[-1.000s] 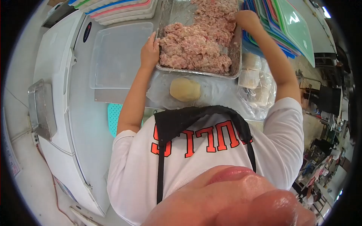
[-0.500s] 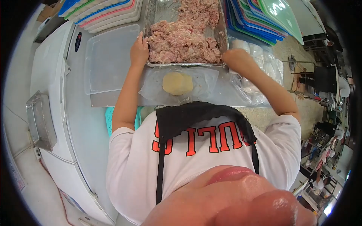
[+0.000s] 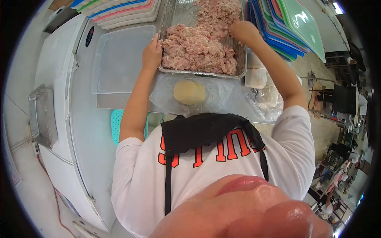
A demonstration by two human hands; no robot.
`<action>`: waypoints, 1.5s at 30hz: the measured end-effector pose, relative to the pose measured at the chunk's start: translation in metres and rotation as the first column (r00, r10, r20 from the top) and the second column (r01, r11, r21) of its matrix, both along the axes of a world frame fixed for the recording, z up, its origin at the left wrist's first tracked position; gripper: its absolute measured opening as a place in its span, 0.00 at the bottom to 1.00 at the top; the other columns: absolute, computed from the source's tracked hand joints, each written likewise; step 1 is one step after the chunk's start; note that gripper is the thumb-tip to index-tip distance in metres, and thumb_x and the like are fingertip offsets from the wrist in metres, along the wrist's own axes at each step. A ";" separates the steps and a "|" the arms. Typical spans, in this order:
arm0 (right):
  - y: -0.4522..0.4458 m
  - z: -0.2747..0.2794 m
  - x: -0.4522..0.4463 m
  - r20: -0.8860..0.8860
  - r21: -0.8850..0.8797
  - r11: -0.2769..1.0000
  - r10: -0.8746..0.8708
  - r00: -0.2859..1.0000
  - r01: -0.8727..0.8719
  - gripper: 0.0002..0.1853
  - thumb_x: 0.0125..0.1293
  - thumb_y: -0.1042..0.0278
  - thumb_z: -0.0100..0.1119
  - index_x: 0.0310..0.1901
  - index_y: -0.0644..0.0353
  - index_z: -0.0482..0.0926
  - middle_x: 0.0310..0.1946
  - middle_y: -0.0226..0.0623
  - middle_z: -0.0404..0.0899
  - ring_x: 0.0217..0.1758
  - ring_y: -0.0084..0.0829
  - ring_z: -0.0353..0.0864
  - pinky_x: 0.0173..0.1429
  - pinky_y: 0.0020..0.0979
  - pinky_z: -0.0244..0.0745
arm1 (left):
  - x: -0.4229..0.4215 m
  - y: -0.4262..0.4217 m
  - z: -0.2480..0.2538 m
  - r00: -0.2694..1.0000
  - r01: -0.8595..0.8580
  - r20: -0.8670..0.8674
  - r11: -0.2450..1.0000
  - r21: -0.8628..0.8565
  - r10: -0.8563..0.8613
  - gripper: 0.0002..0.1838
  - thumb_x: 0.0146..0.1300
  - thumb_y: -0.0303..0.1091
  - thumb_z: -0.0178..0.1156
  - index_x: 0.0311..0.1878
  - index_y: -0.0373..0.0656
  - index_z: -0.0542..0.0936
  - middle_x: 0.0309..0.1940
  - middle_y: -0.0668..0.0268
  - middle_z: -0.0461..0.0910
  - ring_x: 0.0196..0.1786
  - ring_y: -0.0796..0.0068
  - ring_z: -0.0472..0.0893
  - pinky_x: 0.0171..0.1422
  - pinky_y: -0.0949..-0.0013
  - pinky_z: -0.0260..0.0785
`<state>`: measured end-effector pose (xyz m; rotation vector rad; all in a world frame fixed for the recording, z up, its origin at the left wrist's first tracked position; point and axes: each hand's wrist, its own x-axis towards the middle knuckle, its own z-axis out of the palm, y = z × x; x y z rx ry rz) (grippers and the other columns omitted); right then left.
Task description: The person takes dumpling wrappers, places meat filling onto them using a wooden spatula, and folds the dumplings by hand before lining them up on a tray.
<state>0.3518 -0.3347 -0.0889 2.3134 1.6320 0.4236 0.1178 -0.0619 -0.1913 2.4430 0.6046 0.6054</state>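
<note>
A metal tray (image 3: 208, 74) at the top centre holds a large heap of pinkish ground meat (image 3: 194, 49). My left hand (image 3: 152, 54) grips the tray's left side, fingers over the rim. At the opposite side, my right hand (image 3: 246, 32) is closed in a fist above the tray's right edge, touching or close to the meat. What it holds, if anything, is hidden. Nearer my body, a stack of round yellowish dough wrappers (image 3: 189, 92) lies on a clear plastic sheet (image 3: 222, 90).
Plastic-wrapped white packs (image 3: 257, 77) lie under my right forearm. Coloured lids (image 3: 274, 31) are piled at upper right; stacked white trays (image 3: 131, 18) stand at upper left. A translucent lid (image 3: 125, 59) lies left of the tray. A white freezer (image 3: 55, 71) borders the table.
My right hand has moved up along the tray's right edge from its near corner. The tray now sits slightly lower and farther right in view, with the camera shifted too. My left hand keeps its hold.
</note>
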 end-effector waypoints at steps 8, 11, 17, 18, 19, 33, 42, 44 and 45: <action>-0.030 0.053 -0.060 -0.220 -0.323 0.946 -0.092 0.971 0.016 0.16 0.60 0.57 0.56 0.24 0.60 0.83 0.25 0.44 0.82 0.30 0.44 0.83 0.34 0.44 0.78 | 0.000 -0.003 0.005 1.000 -0.007 0.005 1.000 -0.023 0.007 0.22 0.70 0.43 0.46 0.61 0.40 0.73 0.53 0.47 0.76 0.55 0.47 0.76 0.58 0.56 0.69; -0.016 0.097 -0.023 -0.026 -0.197 0.973 -0.127 0.992 0.120 0.17 0.61 0.55 0.56 0.24 0.60 0.83 0.25 0.44 0.82 0.31 0.44 0.83 0.34 0.43 0.78 | 0.001 -0.004 0.008 1.000 -0.023 -0.019 1.000 -0.014 0.022 0.23 0.70 0.43 0.46 0.62 0.40 0.72 0.54 0.47 0.76 0.55 0.48 0.76 0.58 0.56 0.69; 0.017 0.097 0.087 0.265 -0.090 0.946 -0.278 0.923 0.310 0.08 0.55 0.66 0.57 0.25 0.54 0.85 0.24 0.40 0.83 0.30 0.37 0.84 0.32 0.38 0.75 | 0.000 -0.005 0.008 0.998 -0.035 -0.049 0.999 -0.026 0.033 0.23 0.71 0.43 0.44 0.62 0.41 0.71 0.55 0.47 0.75 0.57 0.48 0.75 0.59 0.56 0.68; 0.023 0.087 0.111 0.275 -0.067 0.946 -0.289 0.917 0.318 0.08 0.54 0.66 0.57 0.23 0.53 0.85 0.23 0.38 0.83 0.28 0.36 0.84 0.30 0.39 0.75 | 0.001 -0.006 0.009 0.997 -0.043 -0.061 0.998 -0.037 0.041 0.23 0.71 0.43 0.44 0.62 0.40 0.71 0.55 0.47 0.75 0.58 0.48 0.74 0.59 0.56 0.68; 0.030 0.078 0.133 0.283 -0.045 0.945 -0.299 0.911 0.324 0.09 0.54 0.66 0.56 0.22 0.52 0.85 0.21 0.36 0.83 0.26 0.35 0.84 0.28 0.39 0.75 | 0.000 -0.006 0.010 0.998 -0.038 -0.053 0.998 -0.044 0.035 0.23 0.71 0.43 0.44 0.62 0.40 0.71 0.55 0.47 0.75 0.58 0.48 0.74 0.60 0.56 0.67; 0.061 -0.007 0.162 0.201 -0.167 0.974 -0.117 0.973 0.152 0.07 0.52 0.69 0.59 0.31 0.57 0.84 0.32 0.39 0.84 0.40 0.38 0.84 0.41 0.37 0.79 | 0.001 -0.006 0.011 1.000 -0.019 -0.026 0.998 -0.053 0.017 0.21 0.71 0.39 0.45 0.62 0.40 0.71 0.54 0.46 0.75 0.55 0.47 0.76 0.58 0.57 0.68; -0.001 -0.006 0.102 0.094 -0.145 0.989 -0.023 0.995 0.036 0.06 0.53 0.69 0.57 0.25 0.57 0.82 0.26 0.39 0.82 0.33 0.38 0.84 0.35 0.37 0.79 | 0.002 -0.004 0.006 0.999 -0.007 0.042 1.000 -0.005 0.007 0.22 0.71 0.41 0.45 0.62 0.39 0.71 0.53 0.45 0.76 0.55 0.47 0.76 0.57 0.55 0.69; -0.023 -0.003 0.074 0.058 -0.131 0.991 0.031 0.998 -0.023 0.07 0.53 0.70 0.54 0.24 0.57 0.82 0.25 0.39 0.82 0.31 0.38 0.84 0.34 0.37 0.78 | 0.001 -0.006 0.012 1.000 -0.017 0.008 0.999 -0.034 0.017 0.22 0.71 0.40 0.45 0.62 0.39 0.71 0.53 0.45 0.76 0.55 0.47 0.76 0.57 0.55 0.69; -0.033 -0.002 0.055 0.017 -0.106 0.994 0.019 1.000 -0.018 0.07 0.53 0.70 0.54 0.24 0.57 0.82 0.24 0.39 0.82 0.31 0.38 0.84 0.33 0.36 0.78 | 0.001 -0.008 0.014 1.000 -0.023 -0.009 0.999 -0.049 0.023 0.22 0.71 0.40 0.45 0.62 0.39 0.71 0.53 0.46 0.76 0.55 0.47 0.76 0.57 0.55 0.69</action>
